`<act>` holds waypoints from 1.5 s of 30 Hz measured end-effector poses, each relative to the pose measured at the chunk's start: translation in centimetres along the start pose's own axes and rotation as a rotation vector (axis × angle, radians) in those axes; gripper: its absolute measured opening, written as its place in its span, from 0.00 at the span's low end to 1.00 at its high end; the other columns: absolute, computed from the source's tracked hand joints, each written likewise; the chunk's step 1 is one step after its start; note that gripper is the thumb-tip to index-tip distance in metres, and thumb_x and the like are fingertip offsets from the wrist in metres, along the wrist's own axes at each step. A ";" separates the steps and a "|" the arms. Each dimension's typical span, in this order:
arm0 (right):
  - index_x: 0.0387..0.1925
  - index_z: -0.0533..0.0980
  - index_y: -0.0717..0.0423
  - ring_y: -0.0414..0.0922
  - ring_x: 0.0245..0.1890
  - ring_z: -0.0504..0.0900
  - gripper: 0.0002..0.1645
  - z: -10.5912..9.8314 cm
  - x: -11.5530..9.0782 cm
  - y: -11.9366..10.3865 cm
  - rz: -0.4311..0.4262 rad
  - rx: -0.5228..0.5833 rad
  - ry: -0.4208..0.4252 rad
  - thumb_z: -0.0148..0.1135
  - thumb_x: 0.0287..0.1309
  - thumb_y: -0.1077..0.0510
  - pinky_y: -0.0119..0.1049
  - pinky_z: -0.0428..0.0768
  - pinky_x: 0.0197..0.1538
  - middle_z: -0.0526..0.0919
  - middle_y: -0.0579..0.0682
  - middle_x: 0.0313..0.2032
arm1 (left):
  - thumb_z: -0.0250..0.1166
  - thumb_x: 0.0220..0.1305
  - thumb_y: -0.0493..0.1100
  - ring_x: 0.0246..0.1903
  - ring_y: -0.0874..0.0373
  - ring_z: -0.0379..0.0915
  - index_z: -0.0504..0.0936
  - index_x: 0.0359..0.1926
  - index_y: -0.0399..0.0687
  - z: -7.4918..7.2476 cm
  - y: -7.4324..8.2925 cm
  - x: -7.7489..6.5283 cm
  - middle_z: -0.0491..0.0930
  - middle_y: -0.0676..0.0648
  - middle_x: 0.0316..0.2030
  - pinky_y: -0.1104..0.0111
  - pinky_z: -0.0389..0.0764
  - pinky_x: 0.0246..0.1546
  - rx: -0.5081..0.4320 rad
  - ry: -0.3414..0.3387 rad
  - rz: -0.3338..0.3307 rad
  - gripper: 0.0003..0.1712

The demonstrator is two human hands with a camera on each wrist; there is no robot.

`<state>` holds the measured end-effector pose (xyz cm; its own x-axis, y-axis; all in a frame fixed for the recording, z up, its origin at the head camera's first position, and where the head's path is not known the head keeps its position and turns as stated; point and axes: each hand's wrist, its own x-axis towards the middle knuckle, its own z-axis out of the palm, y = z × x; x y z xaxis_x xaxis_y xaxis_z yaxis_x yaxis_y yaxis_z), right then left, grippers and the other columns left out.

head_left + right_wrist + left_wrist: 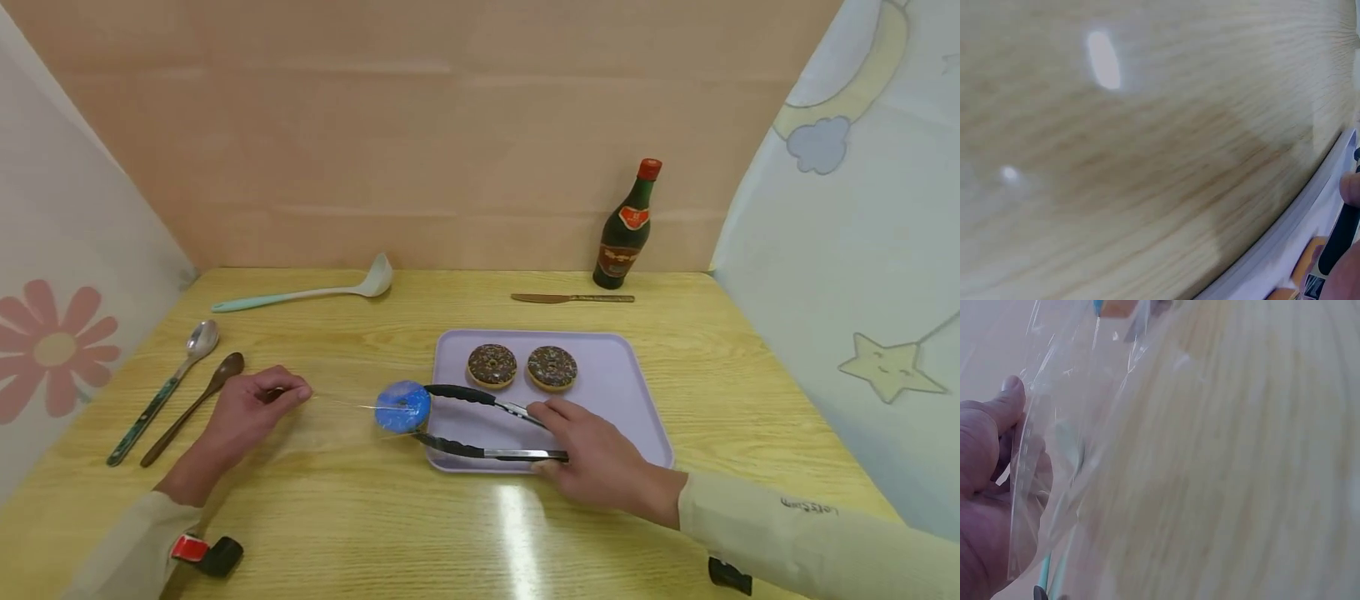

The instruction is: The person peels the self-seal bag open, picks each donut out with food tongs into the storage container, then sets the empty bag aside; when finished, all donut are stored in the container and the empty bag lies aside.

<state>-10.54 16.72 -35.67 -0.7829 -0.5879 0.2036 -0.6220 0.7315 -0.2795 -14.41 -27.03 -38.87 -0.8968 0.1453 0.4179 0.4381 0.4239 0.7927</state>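
My left hand [251, 412] pinches the edge of a clear plastic bag [1054, 381] between thumb and fingers, left of the tray. The bag stretches rightward from there toward a blue-iced doughnut [393, 398]. That doughnut sits between the black tips of a pair of tongs [525, 455], just past the left edge of the tray, and the clear film overlaps it in the head view. With my right hand [600, 458] I grip the tongs over the lilac tray [626, 400]. Two chocolate-iced doughnuts, one left [492, 366] and one right [552, 368], lie toward the tray's back.
A steel spoon [171, 385] and a brown wooden spoon [197, 404] lie left of my left hand. Farther back are a white ladle with a mint handle [300, 296], a table knife [570, 298] and a dark bottle with a red cap [626, 229].
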 end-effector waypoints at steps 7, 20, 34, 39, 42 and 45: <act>0.57 0.71 0.57 0.39 0.39 0.75 0.36 -0.9 -2.1 1.0 -0.025 0.030 0.089 0.73 0.46 0.54 0.38 0.76 0.40 0.73 0.43 0.48 | 0.65 0.59 0.29 0.26 0.61 0.74 0.85 0.31 0.37 -0.3 -0.2 -0.2 0.80 0.44 0.27 0.75 0.74 0.27 0.005 0.009 0.002 0.03; 0.57 0.71 0.55 0.35 0.30 0.71 0.38 -3.5 -7.5 3.3 0.100 0.015 0.218 0.76 0.42 0.57 0.32 0.72 0.30 0.73 0.42 0.46 | 0.70 0.51 0.26 0.26 0.68 0.72 0.86 0.28 0.42 -0.8 -0.2 0.0 0.80 0.52 0.26 0.80 0.71 0.29 0.247 0.063 0.102 0.08; 0.56 0.71 0.60 0.33 0.27 0.68 0.41 -5.9 -12.6 6.6 0.275 -0.075 0.327 0.79 0.36 0.62 0.31 0.68 0.23 0.72 0.46 0.42 | 0.72 0.50 0.31 0.25 0.66 0.69 0.86 0.27 0.48 -0.7 -0.2 0.0 0.76 0.58 0.25 0.77 0.70 0.26 0.382 -0.068 0.132 0.07; 0.55 0.70 0.63 0.33 0.26 0.68 0.40 -5.9 -14.0 8.1 0.328 -0.122 0.322 0.78 0.38 0.60 0.34 0.67 0.24 0.73 0.51 0.43 | 0.72 0.51 0.33 0.24 0.67 0.69 0.86 0.27 0.49 -0.7 -0.2 0.1 0.75 0.59 0.25 0.76 0.70 0.26 0.397 -0.093 0.132 0.06; 0.55 0.70 0.64 0.34 0.26 0.67 0.39 -5.8 -14.5 8.9 0.354 -0.142 0.306 0.78 0.40 0.59 0.35 0.66 0.24 0.73 0.53 0.43 | 0.72 0.51 0.33 0.24 0.67 0.69 0.86 0.27 0.49 -0.6 -0.2 0.2 0.75 0.59 0.25 0.76 0.71 0.26 0.397 -0.097 0.136 0.06; 0.55 0.70 0.65 0.37 0.26 0.67 0.39 -5.6 -14.7 9.4 0.376 -0.149 0.287 0.77 0.40 0.57 0.36 0.66 0.25 0.73 0.54 0.42 | 0.73 0.50 0.32 0.24 0.67 0.69 0.86 0.27 0.49 -0.4 -0.2 0.4 0.75 0.60 0.25 0.75 0.71 0.26 0.401 -0.102 0.139 0.07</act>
<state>-4.94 34.20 -36.08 -0.9132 -0.1700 0.3704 -0.2744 0.9284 -0.2505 -14.81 -27.42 -38.64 -0.8412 0.3046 0.4467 0.5145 0.7049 0.4882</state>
